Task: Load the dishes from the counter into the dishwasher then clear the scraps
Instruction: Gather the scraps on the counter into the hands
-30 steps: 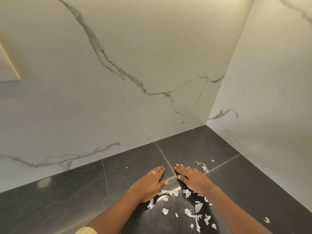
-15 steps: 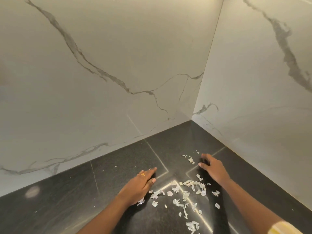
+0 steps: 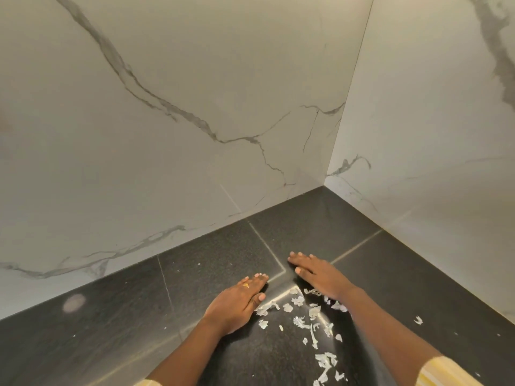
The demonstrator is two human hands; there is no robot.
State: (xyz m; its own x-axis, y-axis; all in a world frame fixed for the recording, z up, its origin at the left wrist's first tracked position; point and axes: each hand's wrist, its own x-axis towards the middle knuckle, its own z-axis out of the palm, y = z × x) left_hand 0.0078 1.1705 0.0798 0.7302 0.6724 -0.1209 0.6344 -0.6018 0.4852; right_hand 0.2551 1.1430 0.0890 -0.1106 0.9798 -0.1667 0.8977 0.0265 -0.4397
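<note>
Pale, papery scraps [image 3: 302, 321] lie scattered on the dark stone counter [image 3: 320, 227] near its corner. My left hand [image 3: 238, 300] rests flat on the counter, palm down, fingers together, just left of the scraps; it wears a gold ring. My right hand [image 3: 317, 273] also lies flat with its edge against the scraps' far right side. The two hands form a wedge around the pile. More scraps [image 3: 324, 363] trail toward the bottom edge. Neither hand holds anything. No dishes or dishwasher are in view.
White marble walls with grey veins [image 3: 195, 121] rise behind the counter and on the right [image 3: 432, 135], meeting in a corner. One stray scrap [image 3: 418, 320] lies apart at the right. Tiny crumbs dot the counter at the left.
My right hand slid back left from near the corner and now lies close to my left hand, sweeping scraps inward. The left hand barely moved.
</note>
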